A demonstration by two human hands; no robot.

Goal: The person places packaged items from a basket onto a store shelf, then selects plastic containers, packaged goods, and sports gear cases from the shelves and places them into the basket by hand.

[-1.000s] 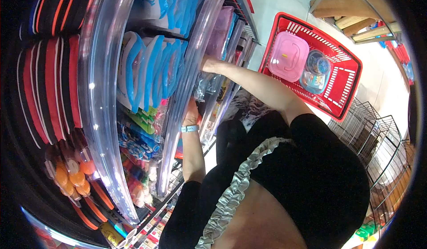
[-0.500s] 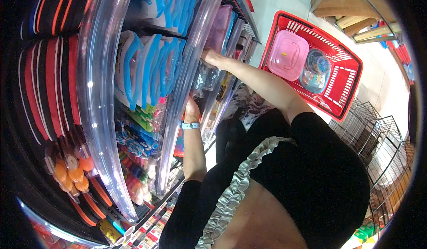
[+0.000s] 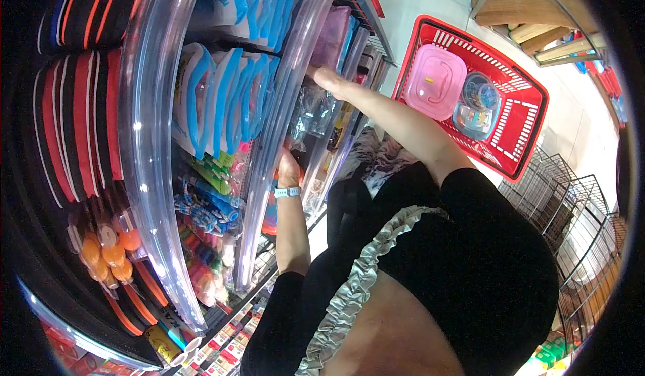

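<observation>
My right hand reaches over a lower shelf, beside a clear plastic shelf edge strip. Its fingers are mostly hidden there. Crinkled clear plastic packs lie just below it, between my two hands; whether either hand grips them does not show. Lower down, my left hand, with a pale blue watch on the wrist, is next to the same strip. The fingers of that hand are out of sight behind the strip and the goods.
Blue-and-white packs fill the shelf to the left, with striped red and black goods farther left. On the floor at right stands a red basket holding a pink-lidded box and round containers. Wire racks stand beyond it.
My right hand has shifted slightly to the right. The clear plastic packs beneath it show more and sit a little differently. My left hand has barely moved.
</observation>
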